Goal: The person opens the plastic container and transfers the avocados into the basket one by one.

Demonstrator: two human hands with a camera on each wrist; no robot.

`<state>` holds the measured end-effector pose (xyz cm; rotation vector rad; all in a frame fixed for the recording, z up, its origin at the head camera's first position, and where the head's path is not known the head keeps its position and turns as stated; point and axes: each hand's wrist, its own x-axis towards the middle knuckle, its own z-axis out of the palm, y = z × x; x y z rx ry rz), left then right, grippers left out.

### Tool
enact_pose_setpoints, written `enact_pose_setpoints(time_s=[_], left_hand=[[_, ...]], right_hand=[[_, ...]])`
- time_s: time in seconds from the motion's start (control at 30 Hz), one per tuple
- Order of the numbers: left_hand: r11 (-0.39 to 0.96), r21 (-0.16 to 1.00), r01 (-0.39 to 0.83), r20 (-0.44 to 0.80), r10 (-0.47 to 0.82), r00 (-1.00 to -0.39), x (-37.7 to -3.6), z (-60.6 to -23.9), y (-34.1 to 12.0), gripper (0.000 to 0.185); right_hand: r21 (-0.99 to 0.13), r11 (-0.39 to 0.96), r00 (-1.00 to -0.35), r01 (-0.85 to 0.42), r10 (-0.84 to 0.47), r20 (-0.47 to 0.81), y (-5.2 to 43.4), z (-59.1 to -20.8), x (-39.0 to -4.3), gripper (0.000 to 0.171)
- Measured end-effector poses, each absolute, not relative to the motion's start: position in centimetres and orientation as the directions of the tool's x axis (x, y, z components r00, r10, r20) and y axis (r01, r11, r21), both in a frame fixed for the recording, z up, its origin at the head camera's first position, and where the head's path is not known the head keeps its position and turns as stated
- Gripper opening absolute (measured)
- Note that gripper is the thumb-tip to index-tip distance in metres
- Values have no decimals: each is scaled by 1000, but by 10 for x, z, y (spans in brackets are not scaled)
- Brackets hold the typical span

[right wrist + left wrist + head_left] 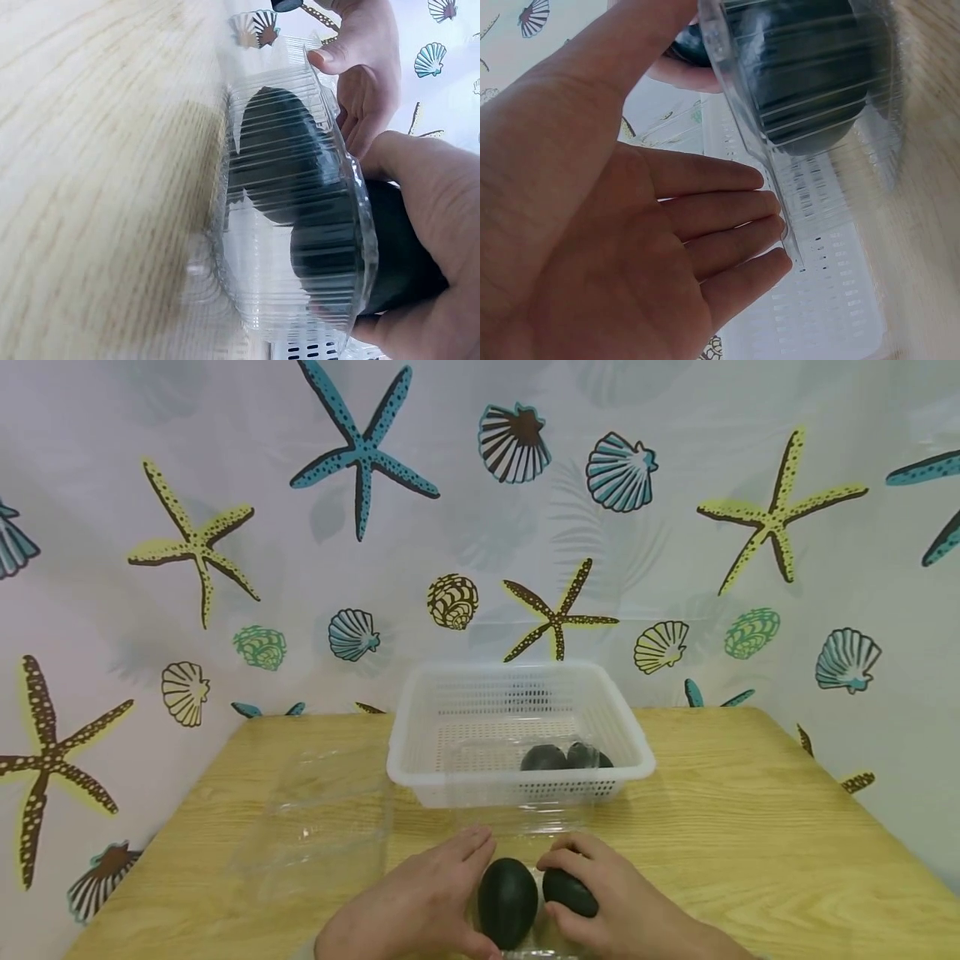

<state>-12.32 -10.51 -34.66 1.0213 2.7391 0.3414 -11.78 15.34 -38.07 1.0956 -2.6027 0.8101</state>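
Clear ribbed plastic, a shallow clamshell tray (300,225), sits at the near edge of the wooden table (750,843) with two dark green avocados in it. The right hand (607,893) curls its fingers round the smaller avocado (570,891), gripping it. The left hand (420,902) lies flat, fingers straight and together against the tray's side, holding nothing, just beside the larger avocado (507,902). Behind them stands a white perforated basket (450,752) with more dark avocados (562,757) inside.

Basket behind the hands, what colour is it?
White, with perforated walls; the basket shows best in the head view.
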Motion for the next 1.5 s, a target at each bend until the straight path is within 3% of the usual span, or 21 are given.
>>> enact_pose_setpoints(time_s=[0.33, 0.63, 0.93, 1.5], left_hand=[[724, 281, 630, -53, 667, -743, -124, -348, -103, 101], [732, 264, 628, -72, 664, -744, -123, -347, -104, 108], [729, 249, 638, -52, 668, -743, -124, -348, -102, 105], [721, 256, 644, -55, 676, -735, -123, -349, -103, 106]], right_hand=[[-420, 540, -683, -730, -544, 488, 161, -376, -119, 33], [-391, 524, -647, -757, -516, 561, 170, -373, -120, 42], [-430, 523, -670, -736, -468, 576, 184, -365, -121, 40], [-376, 643, -700, -667, -369, 611, 207, -342, -133, 40]])
